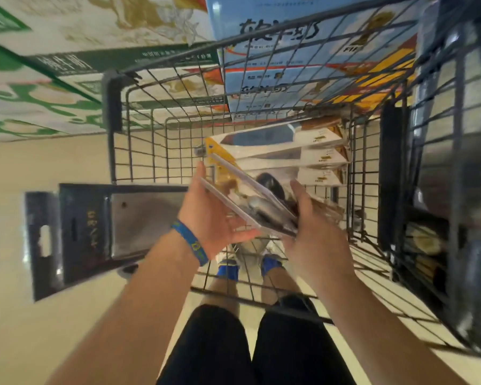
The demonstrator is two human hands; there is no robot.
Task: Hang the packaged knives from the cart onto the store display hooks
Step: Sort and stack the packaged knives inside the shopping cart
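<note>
I look down into a dark wire cart [150, 151]. My left hand [208, 218] and my right hand [308, 234] together hold a small stack of clear-packaged knives [250, 198] above the cart's near end, the left under its left edge, the right at its right end. Deeper in the cart lies a pile of white and yellow packaged knives [289, 154]. Two dark packaged cleavers [95, 229] with hang holes stick out to the left at my left forearm; what holds them is hidden. No display hooks are in view.
Stacked blue cartons [289, 51] stand beyond the cart's far end, green and white cartons [53, 79] at the upper left. A dark wire rack with packaged goods [450, 190] runs along the right. Beige floor [39, 329] lies left; my legs and blue shoes show below.
</note>
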